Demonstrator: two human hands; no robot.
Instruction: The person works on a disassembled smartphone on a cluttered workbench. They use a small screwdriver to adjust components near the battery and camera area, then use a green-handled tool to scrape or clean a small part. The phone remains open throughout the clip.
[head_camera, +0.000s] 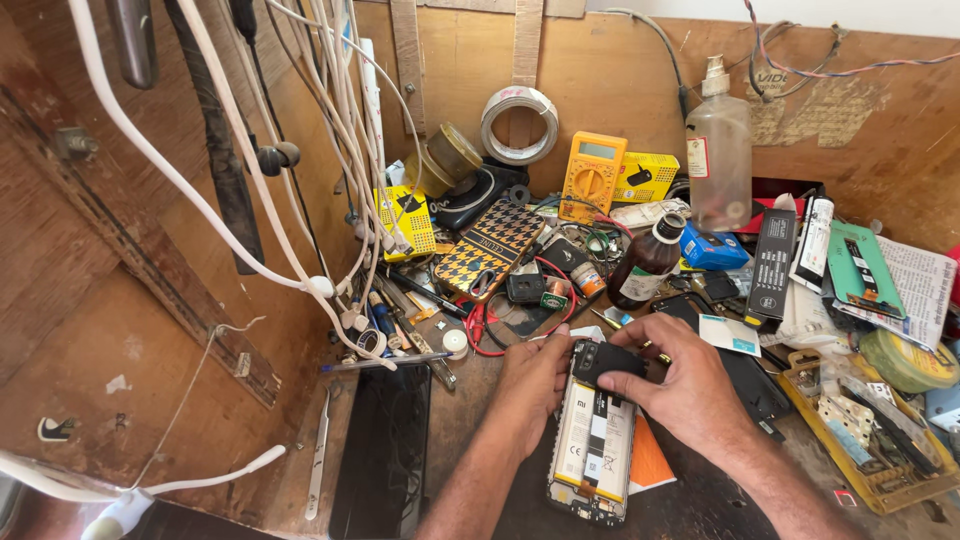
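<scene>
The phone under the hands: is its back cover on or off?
Off. The phone lies face down with its battery and inner frame exposed; both hands press at its camera end.

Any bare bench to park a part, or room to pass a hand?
Bare wood shows only between the black panel and the opened phone, and a dark strip beside the orange card. Left hand and right hand grip the phone. Behind, around the multimeter and brown bottle, is crowded.

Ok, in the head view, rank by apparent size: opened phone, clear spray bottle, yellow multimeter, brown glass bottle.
1. Opened backless phone, though nearest the camera.
2. Clear plastic spray bottle.
3 and 4. Yellow multimeter and brown glass bottle: too alike.
</scene>
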